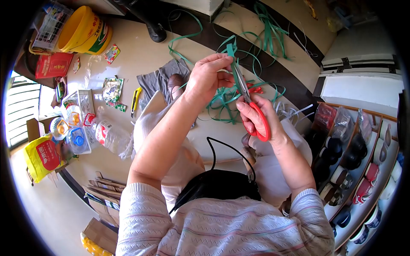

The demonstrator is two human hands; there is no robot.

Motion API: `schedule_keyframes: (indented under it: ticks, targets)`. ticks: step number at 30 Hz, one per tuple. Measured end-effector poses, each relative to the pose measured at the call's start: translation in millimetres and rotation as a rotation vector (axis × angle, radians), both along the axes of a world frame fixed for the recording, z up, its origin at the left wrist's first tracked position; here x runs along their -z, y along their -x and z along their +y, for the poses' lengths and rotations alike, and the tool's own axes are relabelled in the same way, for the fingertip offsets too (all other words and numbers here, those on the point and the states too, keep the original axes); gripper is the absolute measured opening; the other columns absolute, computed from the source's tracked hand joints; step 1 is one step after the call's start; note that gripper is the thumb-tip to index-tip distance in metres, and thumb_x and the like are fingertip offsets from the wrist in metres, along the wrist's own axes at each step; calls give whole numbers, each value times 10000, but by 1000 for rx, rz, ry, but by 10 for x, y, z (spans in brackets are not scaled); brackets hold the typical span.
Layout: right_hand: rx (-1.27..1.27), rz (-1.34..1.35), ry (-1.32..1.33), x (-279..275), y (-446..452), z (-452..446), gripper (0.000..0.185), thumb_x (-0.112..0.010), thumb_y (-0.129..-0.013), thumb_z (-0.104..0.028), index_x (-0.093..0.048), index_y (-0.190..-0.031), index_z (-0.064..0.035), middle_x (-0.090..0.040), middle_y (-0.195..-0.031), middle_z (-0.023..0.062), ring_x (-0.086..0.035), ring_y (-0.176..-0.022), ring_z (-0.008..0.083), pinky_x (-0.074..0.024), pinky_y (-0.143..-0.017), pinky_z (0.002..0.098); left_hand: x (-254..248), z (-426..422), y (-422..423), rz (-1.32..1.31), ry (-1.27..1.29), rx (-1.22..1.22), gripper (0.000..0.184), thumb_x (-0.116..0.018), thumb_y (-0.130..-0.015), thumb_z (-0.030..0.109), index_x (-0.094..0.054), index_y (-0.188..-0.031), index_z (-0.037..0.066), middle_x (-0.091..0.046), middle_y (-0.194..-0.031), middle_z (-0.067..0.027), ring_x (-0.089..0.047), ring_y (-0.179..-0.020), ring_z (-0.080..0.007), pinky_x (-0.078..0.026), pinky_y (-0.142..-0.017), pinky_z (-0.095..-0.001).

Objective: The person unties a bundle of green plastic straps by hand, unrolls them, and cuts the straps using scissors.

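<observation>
My left hand [208, 77] pinches the end of a green plastic strap [231, 50] between thumb and fingers, raised above the floor. My right hand [273, 121] is closed round the red handles of a pair of scissors [264, 123]. The scissor blades point up and away, along the strap beside my left fingertips; whether they touch the strap I cannot tell. Beneath my hands lies a loose tangle of green strapping [224, 104] with some red pieces [256, 89]. A black bag [218, 185] rests in my lap.
On the left floor are a yellow utility knife [136, 100], a grey cloth [156, 81], a plastic bottle [109, 135] and a yellow bucket [83, 32]. More green strapping [269, 30] lies ahead. A shoe rack [363, 170] stands on the right, flattened cardboard [102, 207] on the left.
</observation>
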State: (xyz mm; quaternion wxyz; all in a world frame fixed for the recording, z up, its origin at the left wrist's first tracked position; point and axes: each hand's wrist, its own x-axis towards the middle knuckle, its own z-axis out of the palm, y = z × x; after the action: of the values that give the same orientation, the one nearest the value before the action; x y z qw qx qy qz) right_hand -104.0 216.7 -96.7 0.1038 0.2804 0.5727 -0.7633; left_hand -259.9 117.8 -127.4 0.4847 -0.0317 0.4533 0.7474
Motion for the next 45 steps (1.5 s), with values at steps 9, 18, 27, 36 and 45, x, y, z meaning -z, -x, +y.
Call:
schedule_keyframes:
  ticks: [9,18,27,36,45]
  targets:
    - [-15,-51,-77,-7,-4,38,229,-607,-857,-272,-517,-911,-69,-458,-566,-35,-410,-427,43,-297,-373,185,-63,53,-38,140,68,-94,231,-644,-807,153,-603,-955,-19,-595,-766,-64,-578,-571,-134,-491,-503,-245]
    - [46,-40,-95,56,-1,-1,268,-638,-835,-296,-529,-908,-62,-451,-533,-36,-403,-401,44,-294,-357,185,-26,119,-153,80,55,-87,226,-635,-814,144,-602,-962,-24,-599,-779,-70,-586,-615,-144,-510,-528,-255]
    - [12,12,11,95,-21,35,223,-629,-845,-261,-553,-879,-55,-444,-539,-35,-390,-404,41,-306,-363,181,-47,151,83,-51,56,105,364,-441,-911,352,-616,-921,34,-600,-765,-38,-514,-619,-118,-389,-522,-241]
    - [-33,46,-45,59,-64,87,205,-592,-871,-251,-535,-907,-58,-434,-562,-35,-379,-412,43,-300,-378,181,-76,158,145,33,-40,-19,171,-607,-841,161,-622,-915,7,-569,-701,-7,-501,-558,-95,-424,-521,-225]
    - [27,71,-77,101,-45,78,187,-619,-854,-260,-525,-870,-99,-435,-553,-62,-384,-426,23,-270,-371,172,-76,170,2,87,-51,5,182,-630,-837,176,-628,-896,3,-544,-672,0,-508,-534,-88,-423,-495,-218]
